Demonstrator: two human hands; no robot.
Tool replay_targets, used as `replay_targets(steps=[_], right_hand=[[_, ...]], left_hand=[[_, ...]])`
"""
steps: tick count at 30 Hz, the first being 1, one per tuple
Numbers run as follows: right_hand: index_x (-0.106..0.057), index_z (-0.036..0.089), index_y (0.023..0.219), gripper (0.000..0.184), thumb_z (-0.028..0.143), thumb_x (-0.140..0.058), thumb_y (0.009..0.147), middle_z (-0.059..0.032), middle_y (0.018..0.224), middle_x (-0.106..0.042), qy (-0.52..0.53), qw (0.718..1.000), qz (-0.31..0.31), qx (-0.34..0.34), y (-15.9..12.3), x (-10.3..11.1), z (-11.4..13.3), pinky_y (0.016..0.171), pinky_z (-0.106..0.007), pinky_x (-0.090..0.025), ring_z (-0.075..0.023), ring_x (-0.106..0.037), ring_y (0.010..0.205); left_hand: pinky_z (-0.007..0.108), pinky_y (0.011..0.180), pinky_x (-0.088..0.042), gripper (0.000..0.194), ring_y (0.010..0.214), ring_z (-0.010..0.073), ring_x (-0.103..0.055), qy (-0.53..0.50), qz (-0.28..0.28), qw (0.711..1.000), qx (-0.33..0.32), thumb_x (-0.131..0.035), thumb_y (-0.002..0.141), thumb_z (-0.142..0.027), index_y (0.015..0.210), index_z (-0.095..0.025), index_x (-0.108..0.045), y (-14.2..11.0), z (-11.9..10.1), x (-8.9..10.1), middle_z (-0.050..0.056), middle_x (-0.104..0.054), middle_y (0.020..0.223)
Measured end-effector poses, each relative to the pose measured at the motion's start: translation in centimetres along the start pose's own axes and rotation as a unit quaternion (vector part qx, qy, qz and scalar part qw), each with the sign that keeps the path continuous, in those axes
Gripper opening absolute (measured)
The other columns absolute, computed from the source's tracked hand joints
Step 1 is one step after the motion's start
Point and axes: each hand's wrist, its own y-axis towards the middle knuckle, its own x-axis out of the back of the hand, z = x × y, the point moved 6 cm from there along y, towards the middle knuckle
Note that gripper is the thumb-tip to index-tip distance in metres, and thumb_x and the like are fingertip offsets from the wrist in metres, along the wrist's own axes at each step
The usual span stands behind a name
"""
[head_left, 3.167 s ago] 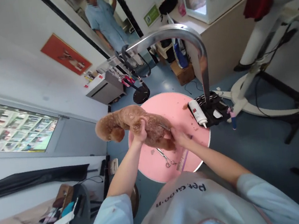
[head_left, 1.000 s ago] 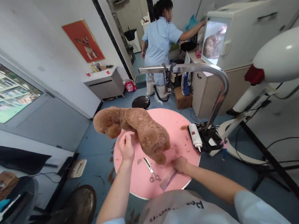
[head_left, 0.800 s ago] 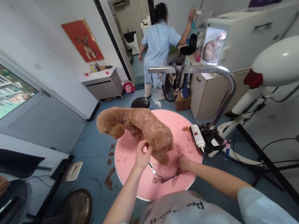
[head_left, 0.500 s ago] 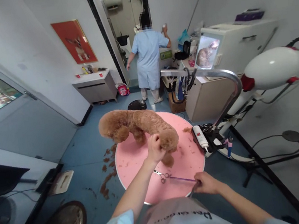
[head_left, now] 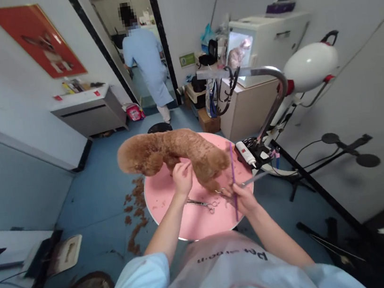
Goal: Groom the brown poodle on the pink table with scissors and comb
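A curly brown dog [head_left: 178, 146] stands on a round pink grooming table [head_left: 203, 223], its head toward the right. My left hand [head_left: 182, 177] is beside the dog's body, fingers drawn together in a pinch; whether any fur is between them is hidden. In my right hand [head_left: 244, 199] is a purple comb [head_left: 232, 171], standing upright near the dog's head. The same hand also holds a pair of scissors [head_left: 256, 179], blades pointing right and loops near the fingers. Another pair of scissors [head_left: 202, 203] lies on the table between my hands.
A grooming arm [head_left: 275, 89] rises at the table's right, near a tool tray with a white bottle [head_left: 246, 154]. Brown hair clippings [head_left: 137, 209] lie on the floor at left. A co-worker in a blue coat [head_left: 146, 60] is in the doorway; a white dryer [head_left: 311, 63] stands at right.
My left hand has left the dog's head and moved left along its body. My right hand has come up and inward, turning the comb upright. The co-worker has moved into the doorway.
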Motion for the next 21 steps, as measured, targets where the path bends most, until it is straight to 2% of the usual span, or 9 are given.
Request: replay_targets(steps=[3, 5, 9, 11, 12, 14, 16, 19, 21], right_hand=[[-0.040, 0.024, 0.075, 0.028, 0.043, -0.061, 0.077, 0.0053, 0.065, -0.032, 0.159, 0.986, -0.006, 0.049, -2.1, 1.7, 1.4, 0.065, -0.029, -0.043, -0.0093, -0.034, 0.054], [-0.046, 0.024, 0.077, 0.027, 0.039, -0.068, 0.073, 0.0065, 0.063, -0.033, 0.211, 0.977, -0.029, 0.031, -2.1, 2.1, 0.7, 0.065, -0.028, -0.043, -0.0079, -0.033, 0.052], [-0.051, 0.022, 0.072, 0.035, 0.035, -0.080, 0.060, 0.0066, 0.060, -0.036, 0.200, 0.978, 0.014, -0.056, -1.7, -1.4, -1.7, 0.062, -0.027, -0.043, -0.0078, -0.038, 0.054], [-0.048, 0.022, 0.067, 0.039, 0.039, -0.081, 0.058, 0.0065, 0.061, -0.037, 0.208, 0.977, 0.039, -0.019, -2.5, -2.2, -1.0, 0.070, -0.031, -0.046, -0.0076, -0.040, 0.056], [-0.047, 0.022, 0.066, 0.040, 0.041, -0.081, 0.059, 0.0067, 0.061, -0.037, 0.211, 0.977, 0.031, 0.009, -3.1, -1.7, -0.4, 0.074, -0.033, -0.047, -0.0073, -0.040, 0.056], [-0.048, 0.023, 0.070, 0.037, 0.042, -0.078, 0.061, 0.0073, 0.062, -0.038, 0.194, 0.980, -0.031, 0.040, -4.2, 0.8, 0.2, 0.080, -0.035, -0.047, -0.0068, -0.040, 0.055], [-0.052, 0.024, 0.075, 0.033, 0.043, -0.075, 0.062, 0.0078, 0.060, -0.039, 0.132, 0.981, -0.138, 0.032, -5.1, 4.5, -0.8, 0.076, -0.034, -0.047, -0.0073, -0.040, 0.053], [-0.057, 0.021, 0.081, 0.033, 0.041, -0.069, 0.057, 0.0066, 0.055, -0.044, -0.049, 0.958, -0.283, -0.011, -6.6, 9.7, -5.1, 0.065, -0.031, -0.046, -0.0110, -0.043, 0.052], [-0.062, 0.017, 0.086, 0.037, 0.038, -0.063, 0.055, 0.0014, 0.060, -0.055, -0.203, 0.930, -0.305, -0.044, -7.5, 11.7, -8.6, 0.064, -0.033, -0.045, -0.0164, -0.051, 0.058]], left_hand=[[0.029, 0.080, -0.047, 0.024, 0.084, 0.0149, -0.058, -0.004, -0.010, 0.997, 0.072, -0.052, 0.084, -0.029, 0.088, -0.014, -0.069, -2.1, 4.1, 2.7, 0.008, -0.064, 0.086], [0.029, 0.081, -0.047, 0.024, 0.085, 0.0154, -0.058, -0.015, -0.015, 0.995, 0.099, -0.051, 0.083, -0.027, 0.088, -0.012, -0.069, -3.2, 6.0, 3.8, 0.009, -0.065, 0.087], [0.028, 0.080, -0.047, 0.025, 0.087, 0.0157, -0.059, -0.050, 0.004, 0.992, 0.118, -0.050, 0.083, -0.026, 0.090, -0.012, -0.070, -4.1, 7.4, 3.9, 0.010, -0.065, 0.089], [0.028, 0.081, -0.047, 0.026, 0.089, 0.0162, -0.059, -0.061, 0.015, 0.990, 0.129, -0.049, 0.084, -0.026, 0.093, -0.012, -0.069, -4.3, 7.9, 3.7, 0.011, -0.065, 0.091], [0.029, 0.083, -0.047, 0.027, 0.090, 0.0164, -0.059, -0.065, 0.018, 0.988, 0.137, -0.048, 0.084, -0.026, 0.093, -0.011, -0.069, -4.5, 8.1, 3.7, 0.011, -0.065, 0.092], [0.030, 0.084, -0.046, 0.029, 0.092, 0.0168, -0.059, -0.068, 0.032, 0.985, 0.157, -0.046, 0.084, -0.025, 0.093, -0.010, -0.069, -5.4, 8.8, 3.4, 0.012, -0.065, 0.095], [0.029, 0.083, -0.046, 0.029, 0.091, 0.0166, -0.059, -0.060, 0.083, 0.980, 0.168, -0.045, 0.085, -0.025, 0.093, -0.010, -0.069, -7.1, 9.4, 2.4, 0.011, -0.065, 0.095], [0.030, 0.085, -0.044, 0.027, 0.090, 0.0167, -0.058, 0.016, 0.254, 0.960, 0.118, -0.049, 0.082, -0.024, 0.099, -0.014, -0.068, -11.0, 9.7, -0.9, 0.009, -0.065, 0.095], [0.035, 0.090, -0.041, 0.033, 0.096, 0.0204, -0.056, 0.136, 0.373, 0.916, 0.057, -0.055, 0.078, -0.026, 0.108, -0.020, -0.066, -14.0, 10.1, -3.5, 0.009, -0.062, 0.102]])
